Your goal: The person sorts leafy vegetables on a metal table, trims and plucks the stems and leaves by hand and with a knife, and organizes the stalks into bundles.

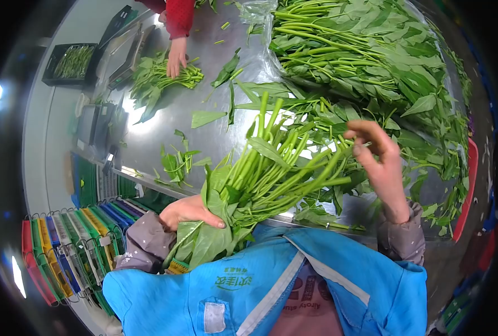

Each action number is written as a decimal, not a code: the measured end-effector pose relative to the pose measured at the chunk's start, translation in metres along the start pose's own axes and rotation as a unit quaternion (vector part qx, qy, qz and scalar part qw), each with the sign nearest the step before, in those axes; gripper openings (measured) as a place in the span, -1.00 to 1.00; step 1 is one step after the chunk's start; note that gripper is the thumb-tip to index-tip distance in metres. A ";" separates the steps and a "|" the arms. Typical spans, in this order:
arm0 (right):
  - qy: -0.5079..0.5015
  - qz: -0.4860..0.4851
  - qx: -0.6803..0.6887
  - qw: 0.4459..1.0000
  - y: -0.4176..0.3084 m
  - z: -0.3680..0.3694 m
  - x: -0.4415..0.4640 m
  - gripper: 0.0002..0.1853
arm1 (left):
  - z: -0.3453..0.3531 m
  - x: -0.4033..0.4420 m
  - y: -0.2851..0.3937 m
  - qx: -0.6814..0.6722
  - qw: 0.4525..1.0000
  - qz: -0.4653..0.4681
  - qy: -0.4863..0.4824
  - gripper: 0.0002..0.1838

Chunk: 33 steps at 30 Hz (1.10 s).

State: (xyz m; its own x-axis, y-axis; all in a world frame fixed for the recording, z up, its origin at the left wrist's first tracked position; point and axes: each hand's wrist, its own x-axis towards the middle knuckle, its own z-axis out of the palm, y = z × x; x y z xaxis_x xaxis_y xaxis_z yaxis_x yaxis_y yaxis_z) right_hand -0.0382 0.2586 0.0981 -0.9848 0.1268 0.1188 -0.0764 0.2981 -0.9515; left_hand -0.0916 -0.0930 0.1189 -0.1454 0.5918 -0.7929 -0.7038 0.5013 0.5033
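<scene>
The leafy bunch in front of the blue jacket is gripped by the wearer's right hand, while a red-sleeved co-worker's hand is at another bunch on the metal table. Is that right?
Wrong hand: the head view shows the wearer's left hand gripping the leafy bunch in front of the blue jacket. The red-sleeved co-worker's hand is at another bunch on the metal table.

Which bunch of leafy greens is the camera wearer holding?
The long-stemmed green leafy bunch in the left hand; the other bunch lies on the grey metal table under a red-sleeved hand.
</scene>
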 end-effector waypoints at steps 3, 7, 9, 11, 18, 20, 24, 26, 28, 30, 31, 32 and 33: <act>-0.084 -0.010 -0.138 0.987 -0.031 0.032 0.001 -0.60 | 0.003 0.010 -0.001 0.095 0.995 0.006 -0.027 -0.20; -0.219 -0.072 -0.085 0.969 0.035 0.053 0.000 -0.79 | 0.002 0.012 -0.014 0.108 0.992 0.055 -0.033 -0.14; -0.044 -0.035 -0.051 0.997 0.047 0.020 0.021 -0.81 | 0.001 0.007 -0.014 0.091 0.994 0.018 -0.049 -0.14; 0.043 0.153 0.016 0.987 0.049 -0.014 0.037 -0.84 | 0.001 0.005 -0.017 0.076 0.995 -0.020 -0.066 -0.15; -0.098 -0.114 -0.151 0.977 0.030 0.045 0.029 -0.80 | 0.004 0.014 -0.012 0.100 0.988 -0.014 -0.113 -0.14; 0.027 -0.010 -0.188 0.982 0.046 0.023 0.043 -0.79 | 0.001 0.008 -0.016 0.103 0.988 -0.040 -0.110 -0.13; 0.046 0.087 -0.178 0.979 0.061 -0.033 0.043 -0.67 | -0.012 -0.015 -0.034 -0.062 0.997 -0.037 -0.037 -0.17; 0.082 -0.028 -0.224 0.971 0.079 -0.033 0.030 -0.62 | -0.015 -0.019 -0.040 -0.237 0.971 -0.003 0.017 -0.19; 0.036 0.047 -0.180 0.982 0.062 -0.029 0.023 -0.57 | -0.025 -0.013 -0.048 -0.243 0.969 0.038 0.025 -0.19; 0.024 0.072 -0.126 0.989 0.066 -0.025 0.020 -0.60 | -0.030 -0.013 -0.054 -0.237 0.970 0.042 0.027 -0.19; -0.001 0.092 -0.076 0.993 0.058 -0.022 0.020 -0.63 | -0.032 -0.014 -0.054 -0.233 0.971 0.041 0.026 -0.19; -0.024 0.112 -0.025 0.993 0.052 -0.019 0.020 -0.65 | -0.032 -0.015 -0.055 -0.228 0.973 0.039 0.027 -0.19; -0.009 0.119 0.014 0.993 0.053 -0.013 0.020 -0.74 | -0.032 -0.016 -0.054 -0.224 0.974 0.036 0.026 -0.19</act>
State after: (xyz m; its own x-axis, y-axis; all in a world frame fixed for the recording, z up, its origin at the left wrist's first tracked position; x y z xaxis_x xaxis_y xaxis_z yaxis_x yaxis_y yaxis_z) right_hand -0.0602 0.2898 0.0535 -0.9779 0.1744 -0.1155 0.1552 0.2345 -0.9596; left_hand -0.0737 -0.1498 0.0932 -0.2319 0.5772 -0.7830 -0.9215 0.1275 0.3669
